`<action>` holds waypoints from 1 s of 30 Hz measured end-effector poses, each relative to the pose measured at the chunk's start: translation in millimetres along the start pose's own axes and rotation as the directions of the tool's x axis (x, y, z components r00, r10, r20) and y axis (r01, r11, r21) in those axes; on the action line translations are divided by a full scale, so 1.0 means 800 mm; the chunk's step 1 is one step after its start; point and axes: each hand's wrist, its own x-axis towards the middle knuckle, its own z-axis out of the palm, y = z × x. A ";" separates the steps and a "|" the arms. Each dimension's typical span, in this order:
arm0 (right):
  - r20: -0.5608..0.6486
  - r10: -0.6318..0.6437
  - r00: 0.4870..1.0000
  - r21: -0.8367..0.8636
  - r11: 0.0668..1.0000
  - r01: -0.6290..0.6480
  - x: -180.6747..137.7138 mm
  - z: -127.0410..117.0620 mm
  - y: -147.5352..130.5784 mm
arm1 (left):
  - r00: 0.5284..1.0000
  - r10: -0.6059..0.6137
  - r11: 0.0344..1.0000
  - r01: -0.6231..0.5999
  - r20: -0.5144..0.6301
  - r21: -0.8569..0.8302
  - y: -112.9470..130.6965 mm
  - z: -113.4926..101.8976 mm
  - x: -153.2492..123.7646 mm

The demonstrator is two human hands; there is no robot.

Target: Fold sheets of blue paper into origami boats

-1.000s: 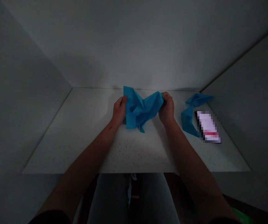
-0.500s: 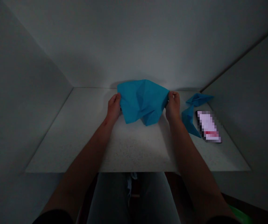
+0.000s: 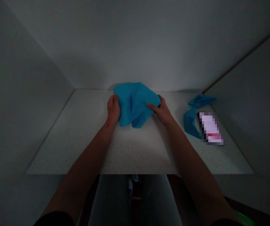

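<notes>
A creased blue sheet of paper, bent along several fold lines, is held up over the back middle of the table. My left hand is closed on its left edge, with the thumb in front. At the right edge, my right hand grips the sheet with its thumb laid across the near face; some of its fingers are hidden behind the paper. The lower edge hangs in loose flaps above the tabletop.
On the right of the white table lies a folded blue piece with pointed ends. Beside it rests a phone with a lit, blurred screen. Pale walls enclose the table at the back and both sides.
The sheet has shifted a little left. My right hand has moved left along with it, and its thumb now reaches over the paper's face. My left hand has hardly moved.
</notes>
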 end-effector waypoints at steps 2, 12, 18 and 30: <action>0.022 -0.014 1.000 -0.036 0.999 0.015 0.001 -0.003 0.002 | 1.000 0.022 1.000 -0.022 -0.017 -0.005 -0.001 -0.001 0.000; -0.038 -0.260 0.965 -0.496 0.843 0.207 0.016 -0.056 0.005 | 0.998 0.032 0.965 -0.045 0.054 0.258 0.001 -0.024 0.020; 0.016 -0.342 0.940 -0.721 0.647 0.248 0.011 -0.058 -0.001 | 0.980 -0.070 0.786 -0.061 0.187 0.615 0.013 -0.057 0.035; 0.047 -0.425 0.904 -0.747 0.586 0.315 0.011 -0.047 0.004 | 0.800 -0.070 0.414 -0.521 0.596 0.747 0.053 0.028 -0.088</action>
